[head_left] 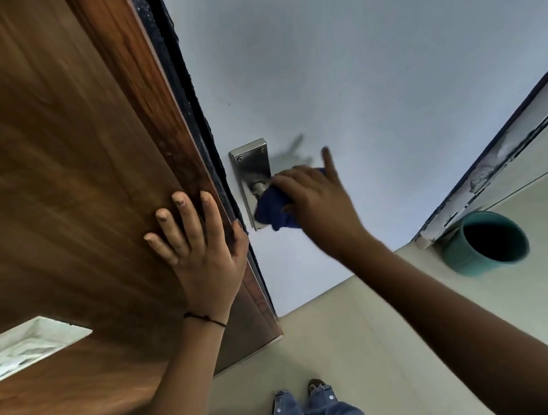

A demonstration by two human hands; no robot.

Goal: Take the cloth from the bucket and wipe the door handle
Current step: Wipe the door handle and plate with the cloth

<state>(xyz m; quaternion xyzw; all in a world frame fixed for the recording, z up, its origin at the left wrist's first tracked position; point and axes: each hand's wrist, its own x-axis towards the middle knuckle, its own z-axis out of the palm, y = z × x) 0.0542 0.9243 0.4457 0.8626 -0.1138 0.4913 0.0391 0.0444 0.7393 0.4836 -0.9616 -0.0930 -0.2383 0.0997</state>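
Observation:
A steel door handle (252,172) with a long backplate is fixed on the pale blue door (370,79). My right hand (315,199) is closed around a dark blue cloth (274,209) and presses it onto the lever, which the cloth and hand mostly hide; the index finger sticks up. My left hand (199,245) lies flat, fingers spread, on the brown wooden panel (58,162) beside the door's edge. A teal bucket (486,242) stands on the floor at the right, near the door's lower corner; its inside looks dark.
Pale floor tiles (365,349) run beneath me. My jeans and one foot (316,402) show at the bottom. A white and dark door frame (504,156) runs diagonally at the right. A light opening (20,349) sits in the wooden panel at lower left.

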